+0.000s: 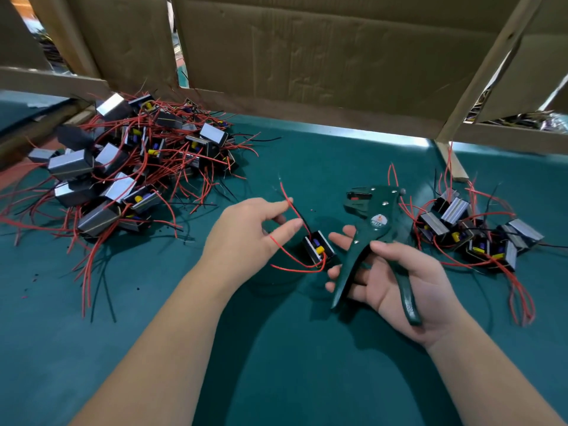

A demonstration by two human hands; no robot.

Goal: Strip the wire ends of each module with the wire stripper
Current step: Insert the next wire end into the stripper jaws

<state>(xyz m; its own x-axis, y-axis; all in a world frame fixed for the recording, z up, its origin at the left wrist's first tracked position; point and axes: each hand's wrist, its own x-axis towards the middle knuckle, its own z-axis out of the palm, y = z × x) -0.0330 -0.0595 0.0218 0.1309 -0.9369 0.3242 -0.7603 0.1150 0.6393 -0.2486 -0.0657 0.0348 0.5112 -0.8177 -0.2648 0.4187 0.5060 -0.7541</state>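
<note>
pinching red wire (286, 195) of one module (318, 249) between left hand (252, 235) thumb and forefinger, probably to present its end to the tool, with module lying between both hands on the desk (276, 348). cradling wire stripper (373, 229) in right hand (396, 281), thumb over one handle, fingers (339, 239) loosely spread beneath the other, handles apart and ready. noted large pile (123, 161) left, smaller pile (473, 238) right, seemingly pending versus done.

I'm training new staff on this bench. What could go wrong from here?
The right hand has fingers beneath a handle of the open wire stripper; squeezing could pinch skin. The left hand pinches only the red wire while the module lies loose; stripping might drag it.
</note>
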